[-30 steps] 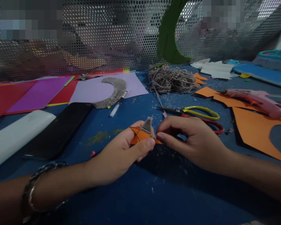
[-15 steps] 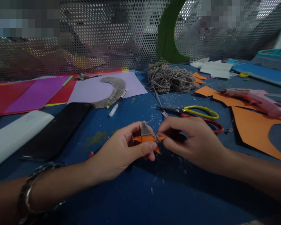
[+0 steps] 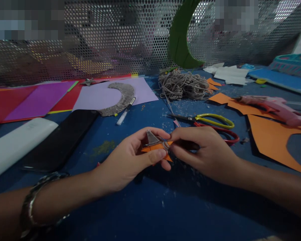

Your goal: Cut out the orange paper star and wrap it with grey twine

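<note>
My left hand (image 3: 137, 154) is closed on a small orange paper star (image 3: 157, 147), pinched between thumb and fingers above the table. One point of the star is covered with grey cord (image 3: 152, 138), and more cord lies across its right side. My right hand (image 3: 198, 144) is closed in a pinch at that right side, thumb and forefinger on the cord; its very end is hidden by the fingers. Just beyond the right hand lie scissors (image 3: 214, 119) with yellow and red handles.
A tangled heap of grey cord (image 3: 184, 85) lies behind the hands. Right are a pink glue gun (image 3: 273, 105) and orange paper offcuts (image 3: 268, 140). Left are a black phone (image 3: 62, 140), a white oblong object (image 3: 22, 144), a marker (image 3: 125, 112) and a cord-covered crescent (image 3: 120, 100).
The star has tilted in my left hand, its cord-covered point leaning left. My left forefinger now reaches further right, towards the right fingertips. My right hand has barely moved.
</note>
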Tool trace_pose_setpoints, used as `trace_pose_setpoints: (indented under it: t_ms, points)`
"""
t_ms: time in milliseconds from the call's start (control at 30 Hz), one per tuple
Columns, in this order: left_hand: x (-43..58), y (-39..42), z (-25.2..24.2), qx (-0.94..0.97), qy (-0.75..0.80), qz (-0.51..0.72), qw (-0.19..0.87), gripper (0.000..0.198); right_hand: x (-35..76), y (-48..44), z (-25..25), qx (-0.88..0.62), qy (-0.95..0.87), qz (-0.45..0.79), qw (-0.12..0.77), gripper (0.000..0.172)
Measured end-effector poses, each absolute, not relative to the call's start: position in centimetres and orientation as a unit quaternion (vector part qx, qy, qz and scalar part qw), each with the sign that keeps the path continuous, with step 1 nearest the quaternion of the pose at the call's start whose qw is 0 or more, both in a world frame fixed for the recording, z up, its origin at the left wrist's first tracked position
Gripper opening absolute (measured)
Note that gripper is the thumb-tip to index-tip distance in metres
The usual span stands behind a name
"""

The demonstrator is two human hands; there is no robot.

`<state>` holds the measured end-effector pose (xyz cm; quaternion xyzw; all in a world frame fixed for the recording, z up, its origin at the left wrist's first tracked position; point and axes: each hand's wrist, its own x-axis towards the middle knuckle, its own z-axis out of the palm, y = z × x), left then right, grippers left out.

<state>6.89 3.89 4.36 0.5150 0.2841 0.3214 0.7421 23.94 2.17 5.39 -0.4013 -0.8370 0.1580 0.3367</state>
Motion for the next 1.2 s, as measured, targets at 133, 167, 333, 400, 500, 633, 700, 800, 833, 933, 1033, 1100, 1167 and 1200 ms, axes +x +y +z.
trace_pose_setpoints:
  t_ms: [133, 167, 333, 400, 500, 633, 700, 800, 833, 933, 1033, 1100, 1167, 1200]
  points:
    - [6.8, 3.7, 4.6, 0.507, 0.277, 0.296, 0.760, 0.021, 24.1, 2.3, 5.4, -0.420, -0.823, 0.188, 0.333, 0.016]
    - [6.8, 3.7, 4.7, 0.512, 0.279, 0.287, 0.760, 0.022, 24.2, 2.3, 5.4, -0.424, -0.820, 0.199, 0.329, 0.016]
    - [6.6, 3.7, 4.8, 0.555, 0.289, 0.251, 0.738, 0.024, 24.2, 2.3, 5.4, -0.441, -0.806, 0.239, 0.314, 0.015]
    - [6.6, 3.7, 4.8, 0.556, 0.295, 0.243, 0.738, 0.023, 24.3, 2.2, 5.4, -0.443, -0.803, 0.246, 0.313, 0.016]
    - [6.8, 3.8, 4.9, 0.552, 0.313, 0.236, 0.736, 0.015, 24.4, 2.2, 5.6, -0.450, -0.801, 0.244, 0.311, 0.016]
    - [6.9, 4.0, 4.7, 0.564, 0.314, 0.254, 0.721, 0.008, 24.6, 2.4, 6.1, -0.454, -0.801, 0.218, 0.325, 0.012]
    - [6.9, 4.0, 4.5, 0.570, 0.315, 0.269, 0.710, 0.015, 24.6, 2.5, 6.3, -0.439, -0.800, 0.217, 0.345, 0.010]
    - [6.8, 3.8, 4.4, 0.575, 0.325, 0.266, 0.702, 0.017, 24.7, 2.5, 6.5, -0.418, -0.798, 0.220, 0.374, 0.008]
    - [6.7, 3.8, 4.5, 0.574, 0.330, 0.261, 0.703, 0.015, 24.7, 2.5, 6.5, -0.413, -0.798, 0.221, 0.379, 0.008]
    - [6.7, 3.8, 4.6, 0.575, 0.344, 0.260, 0.696, 0.008, 24.8, 2.6, 6.4, -0.403, -0.800, 0.225, 0.385, 0.009]
    - [6.6, 4.0, 4.5, 0.576, 0.357, 0.283, 0.679, 0.008, 24.9, 2.6, 6.4, -0.401, -0.799, 0.221, 0.390, 0.009]
    - [6.6, 4.1, 4.5, 0.564, 0.365, 0.302, 0.676, 0.011, 25.0, 2.7, 6.5, -0.402, -0.798, 0.220, 0.390, 0.011]
    - [6.5, 4.1, 4.5, 0.557, 0.372, 0.308, 0.675, 0.017, 25.3, 2.8, 6.6, -0.403, -0.797, 0.226, 0.389, 0.013]
    - [6.5, 4.1, 4.5, 0.557, 0.375, 0.309, 0.674, 0.019, 25.4, 2.8, 6.7, -0.402, -0.796, 0.233, 0.389, 0.013]
